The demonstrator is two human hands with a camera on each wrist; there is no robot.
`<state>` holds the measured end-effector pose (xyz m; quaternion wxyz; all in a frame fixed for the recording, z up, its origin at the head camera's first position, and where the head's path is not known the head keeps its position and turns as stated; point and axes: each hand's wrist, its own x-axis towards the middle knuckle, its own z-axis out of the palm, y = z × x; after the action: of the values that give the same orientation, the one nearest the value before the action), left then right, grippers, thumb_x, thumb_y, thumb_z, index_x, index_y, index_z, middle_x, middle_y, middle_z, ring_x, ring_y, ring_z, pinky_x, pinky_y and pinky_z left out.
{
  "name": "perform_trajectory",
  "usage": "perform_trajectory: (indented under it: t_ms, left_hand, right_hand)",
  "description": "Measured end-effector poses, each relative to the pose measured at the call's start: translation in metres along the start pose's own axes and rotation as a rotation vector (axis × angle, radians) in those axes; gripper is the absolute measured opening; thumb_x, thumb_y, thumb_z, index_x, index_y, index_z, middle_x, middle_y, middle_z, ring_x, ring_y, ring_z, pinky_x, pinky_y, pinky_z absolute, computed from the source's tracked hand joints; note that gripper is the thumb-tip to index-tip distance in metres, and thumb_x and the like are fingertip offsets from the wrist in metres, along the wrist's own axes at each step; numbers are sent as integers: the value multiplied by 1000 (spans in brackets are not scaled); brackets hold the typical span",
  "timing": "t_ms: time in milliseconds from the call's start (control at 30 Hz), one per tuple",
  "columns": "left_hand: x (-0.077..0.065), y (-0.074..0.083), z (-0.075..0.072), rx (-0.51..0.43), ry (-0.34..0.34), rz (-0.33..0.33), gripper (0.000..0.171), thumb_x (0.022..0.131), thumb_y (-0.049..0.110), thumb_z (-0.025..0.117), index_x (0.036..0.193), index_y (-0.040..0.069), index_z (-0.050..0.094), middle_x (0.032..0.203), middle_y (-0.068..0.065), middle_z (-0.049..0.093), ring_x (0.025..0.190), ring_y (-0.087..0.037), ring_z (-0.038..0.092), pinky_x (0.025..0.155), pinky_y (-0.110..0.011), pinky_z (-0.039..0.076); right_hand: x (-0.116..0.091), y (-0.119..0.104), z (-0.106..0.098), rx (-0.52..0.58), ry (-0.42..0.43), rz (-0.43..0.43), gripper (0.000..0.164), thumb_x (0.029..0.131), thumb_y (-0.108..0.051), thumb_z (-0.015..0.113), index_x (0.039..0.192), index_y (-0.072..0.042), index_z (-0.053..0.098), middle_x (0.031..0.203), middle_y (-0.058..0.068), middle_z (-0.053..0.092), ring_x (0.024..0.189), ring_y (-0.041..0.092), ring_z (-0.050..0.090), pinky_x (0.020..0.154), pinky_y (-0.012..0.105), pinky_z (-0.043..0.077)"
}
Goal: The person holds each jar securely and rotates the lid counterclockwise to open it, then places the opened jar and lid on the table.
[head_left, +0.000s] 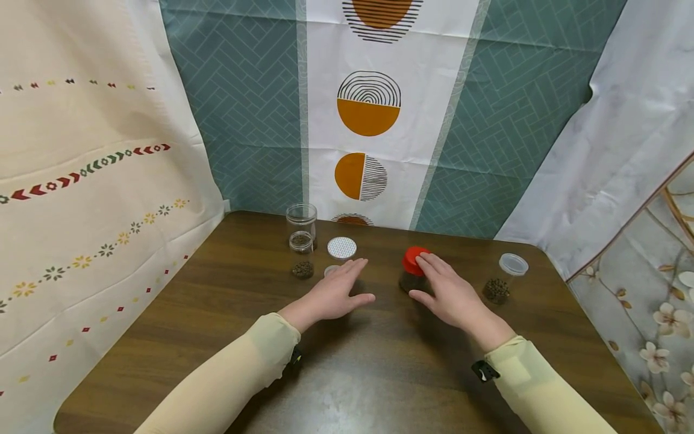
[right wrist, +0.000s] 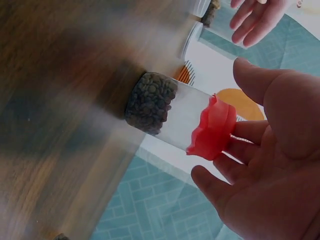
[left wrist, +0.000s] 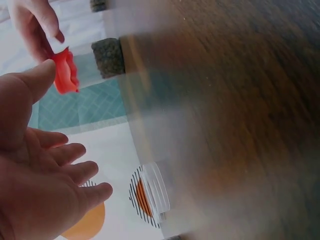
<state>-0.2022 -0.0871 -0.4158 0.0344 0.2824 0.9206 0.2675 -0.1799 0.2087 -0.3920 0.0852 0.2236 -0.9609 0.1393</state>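
Observation:
A clear jar [right wrist: 165,107] partly filled with dark bean-like pieces stands on the table, with a wavy-edged red cover [right wrist: 214,127] over its top. My right hand [head_left: 452,293] is at this cover, fingertips right against its far side and thumb held apart. My left hand [head_left: 335,292] hovers over the table left of the jar, fingers extended and palm facing it, holding nothing. Just behind the left fingers lies a pale round lid [head_left: 330,270], partly hidden by them. Another white round lid [head_left: 342,248] with a patterned top shows beyond it.
On the left stand a small clear jar [head_left: 302,259] with dark pieces inside and, behind it, a wider clear jar [head_left: 301,216]. At the right is a jar [head_left: 499,286] of dark pieces with a translucent lid. Curtains hang around the wooden table [head_left: 374,374].

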Motion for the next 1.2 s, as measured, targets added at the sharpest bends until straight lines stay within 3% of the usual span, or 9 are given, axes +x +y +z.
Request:
perform_trajectory:
  t_ms: [367,1200]
  left_hand:
    - [1,-2,2,-25,-6,-26,87,109,48,70,175,9,29,179,-13,31,166,-33,26,130,-55,27]
    - [2,3,5,-47,-27,3,89,104,41,79,173,7,33,175,-17,37,163,-38,32,129,-59,27]
  right_hand:
    - [-6,-5,3,55,-26,-4,82,102,-31,83,165,4,44,173,23,40,160,45,35,117,67,42]
    - [-27,-27,0,164,-51,-52,81,104,-32,81,168,-1,42,176,19,35,162,44,32,117,66,43]
